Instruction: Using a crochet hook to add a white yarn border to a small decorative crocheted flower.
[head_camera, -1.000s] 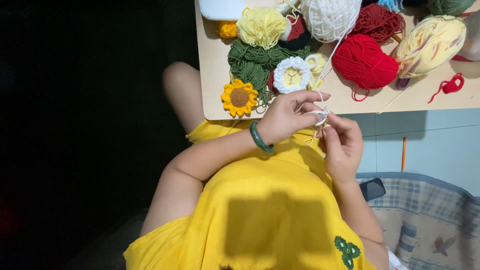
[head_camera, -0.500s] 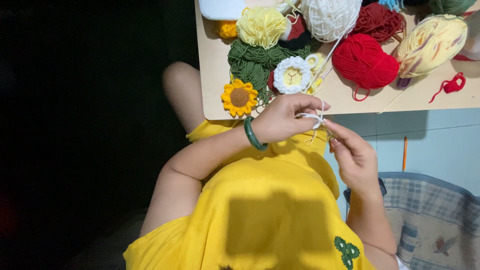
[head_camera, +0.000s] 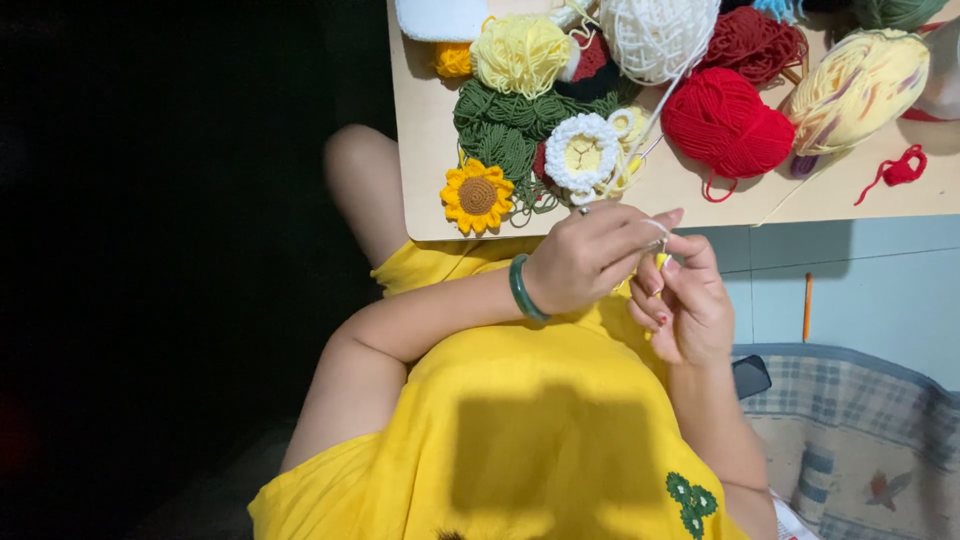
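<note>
My left hand (head_camera: 590, 255), with a green bangle (head_camera: 523, 290) on its wrist, pinches a white yarn strand (head_camera: 668, 100) just below the table edge. My right hand (head_camera: 682, 300) is closed beside it, fingertips touching the same small white piece, with a bit of yellow showing between the fingers. The strand runs up to a white yarn ball (head_camera: 655, 35) on the wooden table (head_camera: 420, 130). A crocheted sunflower (head_camera: 477, 196) and a white-and-yellow crocheted flower (head_camera: 582, 152) lie near the table's front edge.
Red yarn balls (head_camera: 727, 122), a yellow yarn ball (head_camera: 520, 52), green crochet (head_camera: 505, 125), a pale multicoloured skein (head_camera: 860, 88) and a red scrap (head_camera: 900, 168) crowd the table. A checked cushion (head_camera: 860, 450), a dark phone (head_camera: 750, 376) and an orange stick (head_camera: 807, 306) lie right of my lap.
My right hand had drawn away to the lower right and has now come back up against my left hand. Both hands sit slightly lower than a second ago.
</note>
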